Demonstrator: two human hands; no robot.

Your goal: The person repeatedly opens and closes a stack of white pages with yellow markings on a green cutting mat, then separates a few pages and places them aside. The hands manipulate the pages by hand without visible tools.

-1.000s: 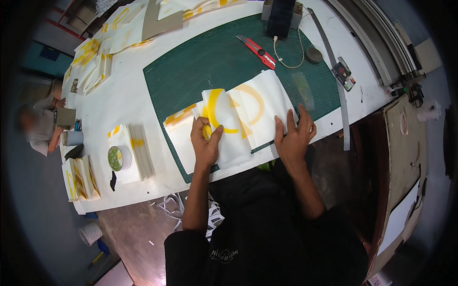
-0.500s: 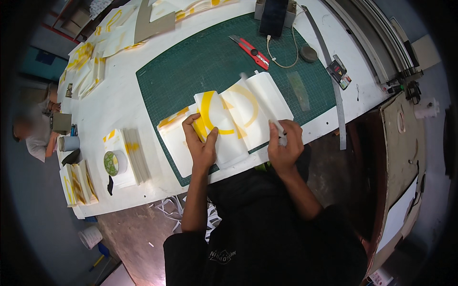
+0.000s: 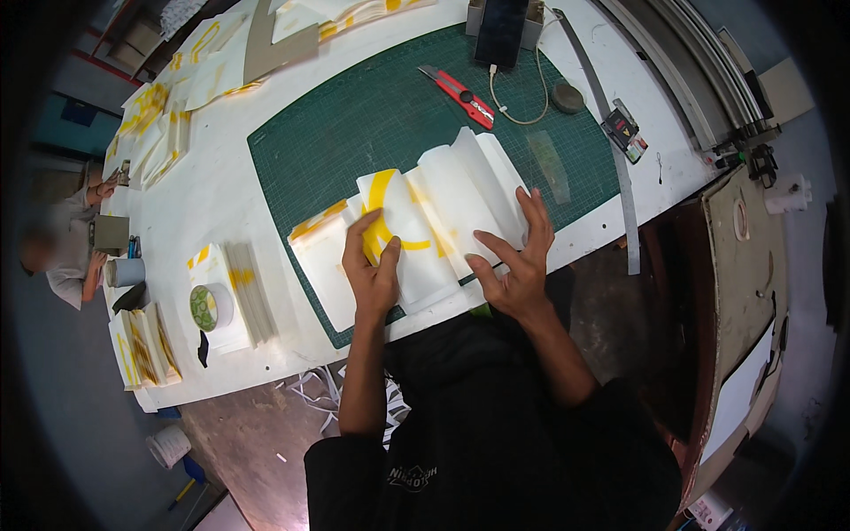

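Note:
White folded paper sheets with yellow printing [image 3: 409, 239] lie at the near edge of a green cutting mat [image 3: 336, 150]. My left hand [image 3: 372, 273] grips their left part, thumb and forefinger over the yellow curve. On the right, a plain white flap of the paper [image 3: 474, 190] is raised and bent. My right hand [image 3: 516, 270] is open beside it, fingers spread, fingertips at the paper's right edge. Whether they touch it I cannot tell. More printed paper [image 3: 323, 257] lies flat under and left of my left hand.
Farther back on the mat are a red utility knife [image 3: 460, 96], a phone [image 3: 498, 35] with a cable and a dark round object [image 3: 567, 97]. A metal ruler [image 3: 630, 217] overhangs the right edge. A tape roll [image 3: 211, 307] rests on folded paper at left. Another person [image 3: 66, 248] sits beyond.
My right hand has opened and spread its fingers; the small pale thing at its fingertips no longer shows. The right flap has lifted and bent over the printed curve. My left hand stays put.

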